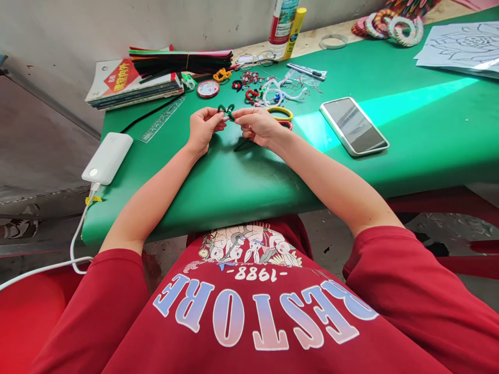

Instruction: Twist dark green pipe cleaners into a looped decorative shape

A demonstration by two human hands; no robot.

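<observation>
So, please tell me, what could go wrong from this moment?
The small green fuzzy piece might slip or bend, since the left hand and right hand only pinch it.
The white power bank sits near the edge of the green table; a tug on its hanging cable could pull it off.

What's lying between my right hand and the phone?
Yellow and red scissor handles nearest your right hand, then sunlit green table, in the head view.

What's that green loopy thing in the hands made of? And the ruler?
The green loopy thing looks like fuzzy, matt pipe cleaner, perhaps with wire inside, because its bent loops hold their shape. The ruler seems shiny, clear plastic: the green tabletop shows through.
</observation>
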